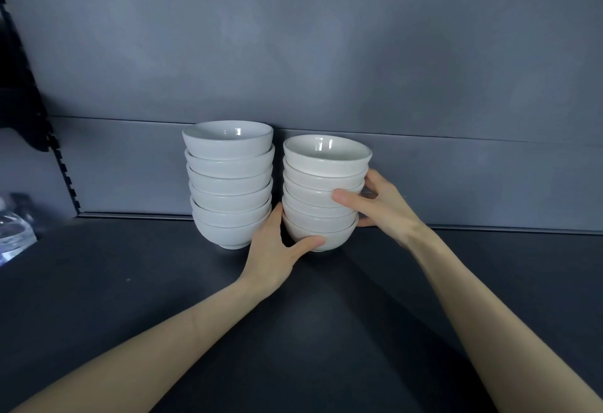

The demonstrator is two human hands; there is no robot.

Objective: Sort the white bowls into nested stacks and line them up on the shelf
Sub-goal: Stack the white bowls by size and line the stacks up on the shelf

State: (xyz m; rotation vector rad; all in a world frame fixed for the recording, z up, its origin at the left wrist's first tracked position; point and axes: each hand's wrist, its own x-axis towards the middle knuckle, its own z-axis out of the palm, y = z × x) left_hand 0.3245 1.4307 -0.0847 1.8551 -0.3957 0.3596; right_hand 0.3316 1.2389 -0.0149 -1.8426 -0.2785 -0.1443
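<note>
Grey back panel (326,37), dark shelf (98,282), black slotted upright (63,164) at left

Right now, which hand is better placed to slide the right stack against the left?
Likely right. The right hand grips the right stack on its outer side to push left; the left hand sits between it and the left stack.

The shelf (114,298) bears a left bowl stack (230,184) and a right stack (313,180).

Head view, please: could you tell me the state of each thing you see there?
Left stack of bowls, nested, upright on the shelf.
Right stack of bowls, nested, upright, held by both hands.
Left hand, thumb curled round its bottom bowl.
Right hand, gripping its middle.
</note>
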